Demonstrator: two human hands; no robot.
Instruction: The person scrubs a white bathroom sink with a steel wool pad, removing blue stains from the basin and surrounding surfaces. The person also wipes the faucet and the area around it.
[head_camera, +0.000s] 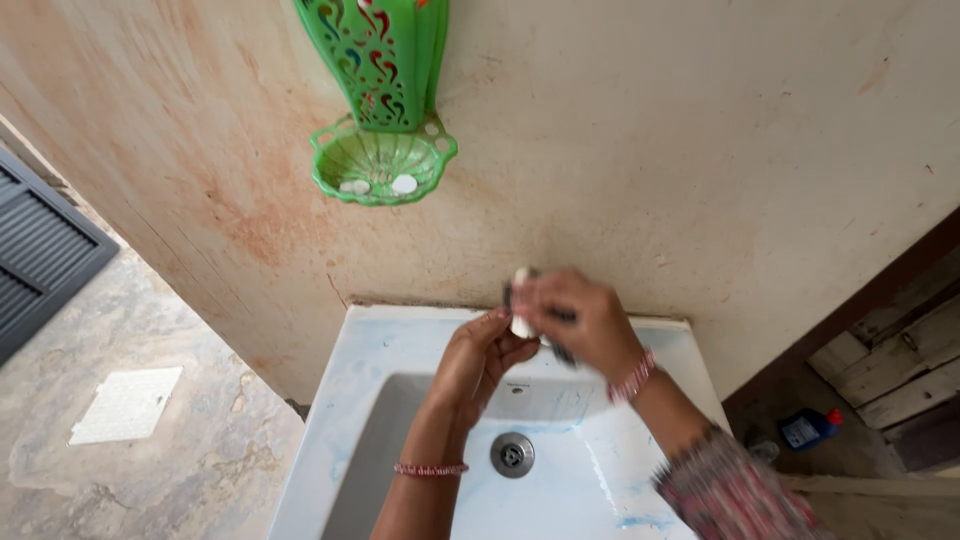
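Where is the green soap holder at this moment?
In the head view, the green soap holder hangs on the wall, upper centre-left, above the white sink and up-left of both hands.

Over the back rim of a white ceramic sink (370, 345) with pale blue stains, both hands meet just in front of the blotchy beige wall (700, 150). The right hand (580, 320) is blurred and closes around a small white object with a dark part (522, 300); what it is cannot be told. The left hand (480, 355) touches it from below, fingers curled. Each wrist bears a pink beaded bangle (430, 469). A round metal drain (512, 454) sits in the basin below the hands. On the wall above hangs a green plastic soap holder (383, 165) holding small white pieces.
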